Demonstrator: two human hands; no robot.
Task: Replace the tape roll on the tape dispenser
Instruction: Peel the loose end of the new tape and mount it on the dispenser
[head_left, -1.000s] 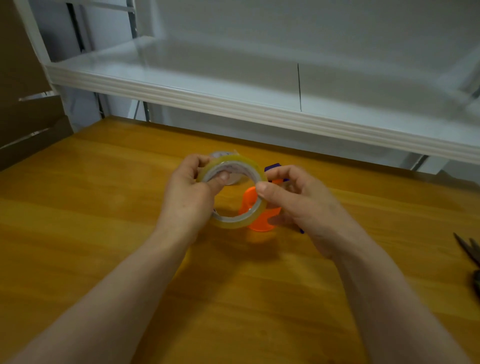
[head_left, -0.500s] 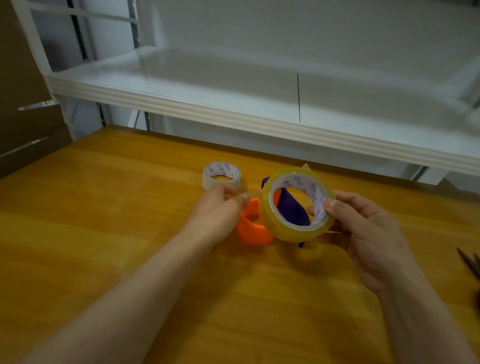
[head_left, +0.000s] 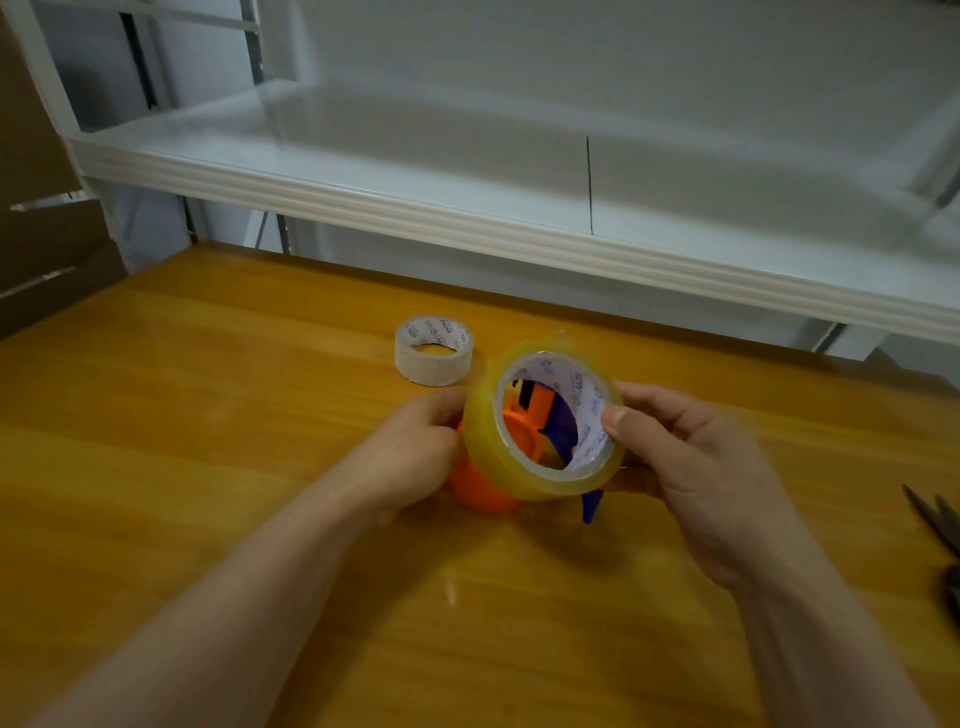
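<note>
My right hand (head_left: 691, 467) grips a full roll of clear yellowish tape (head_left: 488, 447), thumb inside its white printed core, holding it tilted just above the dispenser. The orange and blue tape dispenser (head_left: 480, 491) stands on the wooden table (head_left: 208, 415); its orange hub and blue blade part show through the roll's hole. My left hand (head_left: 415, 452) is closed on the dispenser's left side. A nearly used-up tape roll (head_left: 434, 357) with a white core lies flat on the table just behind my left hand.
A white metal shelf (head_left: 467, 218) overhangs the table's far edge. Dark scissors (head_left: 935, 525) lie at the right edge of the table. Cardboard (head_left: 47, 249) leans at the far left.
The full roll passed from both hands to my right hand alone and then moved left over the dispenser. My left hand took hold of the dispenser. The used-up roll now lies uncovered.
</note>
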